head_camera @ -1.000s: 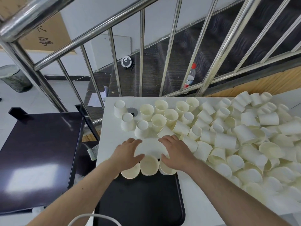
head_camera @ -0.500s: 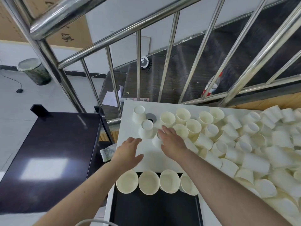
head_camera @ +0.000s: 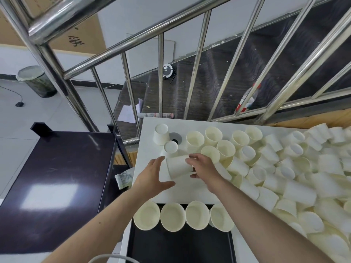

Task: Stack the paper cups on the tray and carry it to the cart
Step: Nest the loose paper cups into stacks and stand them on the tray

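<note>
Right hand: the right hand (head_camera: 204, 168), at the frame's centre, has its grip curled round a cup (head_camera: 178, 166), fingers over the top side and thumb beneath.
Held cup: it lies on its side above the counter (head_camera: 190, 188), its narrow base toward the left hand; whether it rests on the counter or hangs just above it I cannot tell.
Left hand: the left hand (head_camera: 152, 177), just left of centre, is spread, fingers straight, fingertips right at the cup's base end; contact cannot be told.
Tray: the black tray (head_camera: 180, 245) sits at the bottom centre of the frame, on the counter's near edge.
Row on tray: four cups (head_camera: 183, 216) stand mouth-up side by side along the tray's far edge, touching one another.
Loose cups: a heap of cups (head_camera: 296, 177) covers the right half of the frame, many tipped over and overlapping; a few near the top centre stand upright, and two at the counter's upper left stand upside down.
Cart: the dark cart (head_camera: 55, 186) fills the lower left, just beside the counter.
Railing: a steel railing (head_camera: 161, 78) crosses the top of the frame, with stairs behind it.
Bin: a bin (head_camera: 36, 80) stands on the floor at the upper left.
</note>
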